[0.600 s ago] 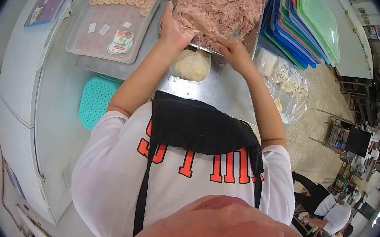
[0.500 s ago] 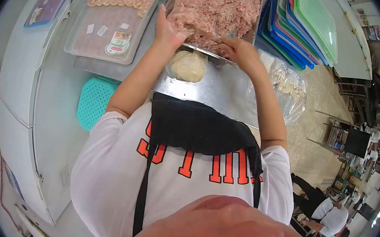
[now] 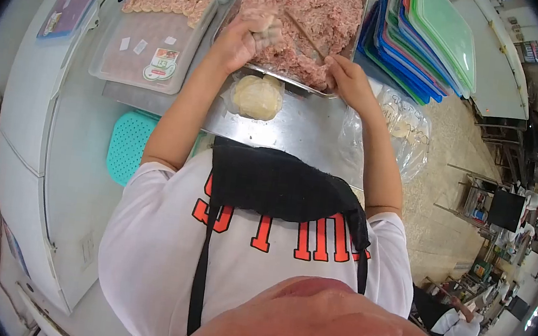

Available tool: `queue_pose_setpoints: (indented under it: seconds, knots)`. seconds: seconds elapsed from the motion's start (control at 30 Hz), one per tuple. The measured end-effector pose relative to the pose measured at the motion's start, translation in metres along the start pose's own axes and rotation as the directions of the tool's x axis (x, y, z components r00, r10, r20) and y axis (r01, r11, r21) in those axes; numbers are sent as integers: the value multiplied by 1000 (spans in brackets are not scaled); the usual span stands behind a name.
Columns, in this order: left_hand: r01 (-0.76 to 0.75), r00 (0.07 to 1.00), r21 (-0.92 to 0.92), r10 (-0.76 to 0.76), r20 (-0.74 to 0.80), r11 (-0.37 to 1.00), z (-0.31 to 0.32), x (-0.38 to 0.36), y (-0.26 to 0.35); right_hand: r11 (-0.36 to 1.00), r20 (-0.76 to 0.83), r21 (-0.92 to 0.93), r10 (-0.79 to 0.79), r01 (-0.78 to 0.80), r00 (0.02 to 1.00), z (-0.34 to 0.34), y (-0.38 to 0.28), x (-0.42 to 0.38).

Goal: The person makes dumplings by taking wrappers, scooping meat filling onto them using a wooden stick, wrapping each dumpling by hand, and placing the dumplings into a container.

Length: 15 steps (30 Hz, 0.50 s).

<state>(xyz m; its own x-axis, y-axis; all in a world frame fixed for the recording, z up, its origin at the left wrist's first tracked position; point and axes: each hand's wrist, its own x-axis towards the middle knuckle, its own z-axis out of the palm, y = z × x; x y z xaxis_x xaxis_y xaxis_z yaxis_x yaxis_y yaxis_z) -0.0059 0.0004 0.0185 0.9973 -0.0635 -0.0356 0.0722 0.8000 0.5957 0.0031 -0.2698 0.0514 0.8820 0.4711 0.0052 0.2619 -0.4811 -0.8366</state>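
Note:
My right hand (image 3: pixel 350 81) grips the end of a thin brown stick-like spatula (image 3: pixel 303 34), which slants over the raw minced meat (image 3: pixel 312 2). The mince fills a metal tray (image 3: pixel 285 78). My left hand (image 3: pixel 243 39) is curled over the tray's left side, its fingers closed around what looks like a pale dumpling wrapper; they are blurred and mostly hide it. Just below the tray lies a stack of round, cream-coloured wrappers (image 3: pixel 257 96) on the steel table (image 3: pixel 272 134).
At left stands a plastic box (image 3: pixel 143 56) with rows of filled dumplings (image 3: pixel 168 3). Coloured lids (image 3: pixel 433 41) are stacked at right, above a clear plastic bag (image 3: pixel 400 132). A turquoise perforated basket (image 3: pixel 130 147) sits lower left. Another person (image 3: pixel 456 325) is in the background.
My left fingers have curled closed from a more open palm. My right hand has drawn the spatula away from the left palm; it now points up and left over the mince.

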Motion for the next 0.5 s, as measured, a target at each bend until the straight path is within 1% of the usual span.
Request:
queue_pose_setpoints:
  seconds: [0.03, 0.07, 0.1, 0.13, 0.17, 0.2, 0.23, 0.27, 0.3, 0.33, 0.37, 0.4, 0.43, 0.47, 0.5]
  knots:
    - [10, 998, 276, -27, 58, 961, 1, -3, 0, 993, 86, 78, 87, -94, 992, 0, -12, -4]
    - [8, 998, 276, -24, 55, 961, -1, -1, -1, 970, 179, 147, 166, -194, 970, 0, -21, -6]
    - [-102, 994, 503, 66, 89, 858, -5, 1, -4, 970, 183, 146, 166, -193, 969, -3, -26, -7]
    - [-203, 979, 693, 143, 144, 692, -10, 3, -7, 979, 222, 116, 140, -169, 965, -6, -30, -8]
    - [-202, 979, 693, 143, 142, 692, -16, 6, -8, 986, 260, 86, 117, -143, 958, -8, -32, -9]
    - [-143, 989, 700, 82, 121, 700, -18, 8, -5, 986, 260, 86, 118, -145, 958, -6, -33, -10]
    - [-85, 995, 704, 20, 101, 705, -20, 9, -3, 1000, 205, 25, 2, -7, 979, -3, -34, -12]
    - [-86, 994, 703, 18, 104, 706, -23, 11, 1, 991, 157, -45, -118, 127, 980, -1, -34, -12]
    - [-29, 995, 772, -55, 83, 634, -15, 8, 12, 991, 155, -47, -116, 125, 981, 2, -31, -11]
    - [24, 990, 833, -127, 55, 553, -10, 6, 18, 994, 195, -61, -73, 86, 978, 6, -25, -9]
    - [23, 990, 833, -130, 59, 554, -11, 3, 20, 996, 234, -76, -30, 49, 972, 10, -18, -6]
    - [-215, 969, 915, -43, 243, 341, -12, 2, 22, 996, 230, -78, -28, 47, 973, 13, -8, -2]
    - [-431, 901, 898, -5, 433, 94, -14, 2, 24, 995, 230, -60, -66, 82, 971, 14, 2, 2]
    - [-433, 900, 896, -10, 436, 97, -18, 5, 22, 993, 228, -41, -103, 115, 968, 13, 10, 3]
    - [-365, 929, 923, -10, 369, 124, -27, 11, 18, 993, 222, -41, -98, 110, 970, 8, 10, 3]
